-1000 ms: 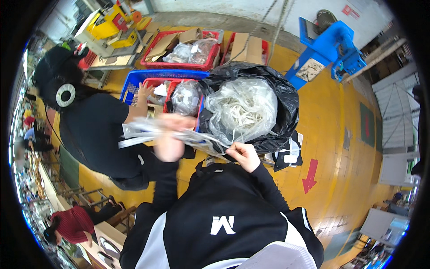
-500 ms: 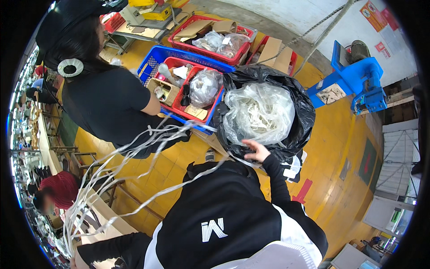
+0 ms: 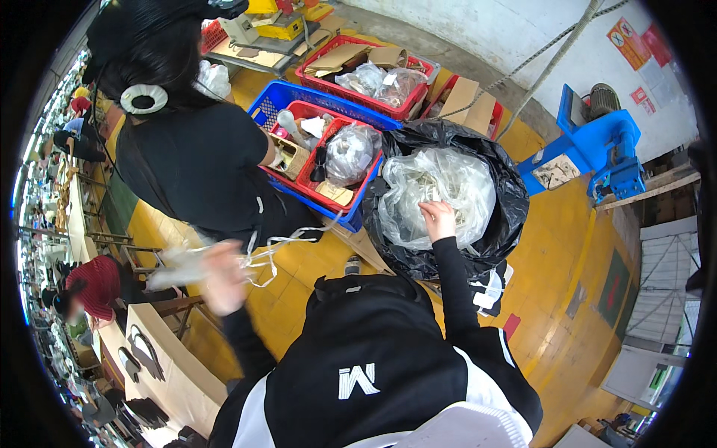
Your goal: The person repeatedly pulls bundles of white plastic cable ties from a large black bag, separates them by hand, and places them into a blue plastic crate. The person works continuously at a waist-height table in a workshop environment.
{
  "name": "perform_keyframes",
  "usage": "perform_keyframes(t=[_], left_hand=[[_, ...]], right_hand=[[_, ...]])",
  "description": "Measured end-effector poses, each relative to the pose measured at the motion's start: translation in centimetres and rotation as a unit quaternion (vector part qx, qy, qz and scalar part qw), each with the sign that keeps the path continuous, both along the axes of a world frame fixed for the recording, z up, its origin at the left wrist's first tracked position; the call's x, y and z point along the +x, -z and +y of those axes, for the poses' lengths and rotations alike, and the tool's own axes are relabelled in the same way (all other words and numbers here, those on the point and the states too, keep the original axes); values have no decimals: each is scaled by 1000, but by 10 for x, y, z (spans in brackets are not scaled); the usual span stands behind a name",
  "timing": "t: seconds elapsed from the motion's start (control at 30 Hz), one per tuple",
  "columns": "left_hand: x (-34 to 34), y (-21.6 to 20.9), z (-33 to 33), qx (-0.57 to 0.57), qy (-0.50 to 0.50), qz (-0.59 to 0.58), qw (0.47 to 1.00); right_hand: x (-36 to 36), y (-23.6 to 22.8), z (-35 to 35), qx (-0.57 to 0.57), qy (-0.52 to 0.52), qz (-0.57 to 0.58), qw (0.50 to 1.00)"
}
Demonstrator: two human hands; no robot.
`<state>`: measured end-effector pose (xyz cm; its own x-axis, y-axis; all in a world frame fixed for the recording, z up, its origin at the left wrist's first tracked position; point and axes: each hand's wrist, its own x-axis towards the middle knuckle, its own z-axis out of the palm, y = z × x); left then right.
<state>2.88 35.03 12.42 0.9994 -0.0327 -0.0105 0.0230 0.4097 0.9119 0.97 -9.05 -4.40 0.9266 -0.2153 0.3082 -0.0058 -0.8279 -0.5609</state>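
Note:
My left hand (image 3: 224,278), smeared by motion, is closed on a bunch of thin white strips (image 3: 263,257) at the left, beside the co-worker. Loose ends of the strips trail out on both sides of it. My right hand (image 3: 439,219) is over the clear plastic bag (image 3: 399,213), its fingers drawn together; whatever they pinch is too small to make out. Pale strips and scraps (image 3: 464,201) lie inside that bag. It sits within a larger black plastic bag (image 3: 510,183), whose crumpled edge surrounds it.
A co-worker in black (image 3: 190,160) stands at the left by a blue crate (image 3: 258,112) holding red baskets. Behind are a red crate (image 3: 328,86) with cardboard and a blue machine (image 3: 575,142). A table (image 3: 175,347) with dark cut pieces stands lower left.
My left hand has come up and inward from the lower left, bringing the strips, which are now bunched. My right hand has moved forward over the clear bag, and its spread fingers have drawn together.

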Motion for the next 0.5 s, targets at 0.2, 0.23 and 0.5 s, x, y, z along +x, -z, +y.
perform_keyframes(t=[0.2,0.23,0.5], left_hand=[[5,42,-206,82,301,-48,949],[2,43,-220,77,308,-84,945],[-1,30,-244,54,453,-7,890]], right_hand=[[-35,-144,69,209,-25,-129,969],[-40,-154,74,245,-19,-124,961],[-67,-157,83,451,99,-137,876]])
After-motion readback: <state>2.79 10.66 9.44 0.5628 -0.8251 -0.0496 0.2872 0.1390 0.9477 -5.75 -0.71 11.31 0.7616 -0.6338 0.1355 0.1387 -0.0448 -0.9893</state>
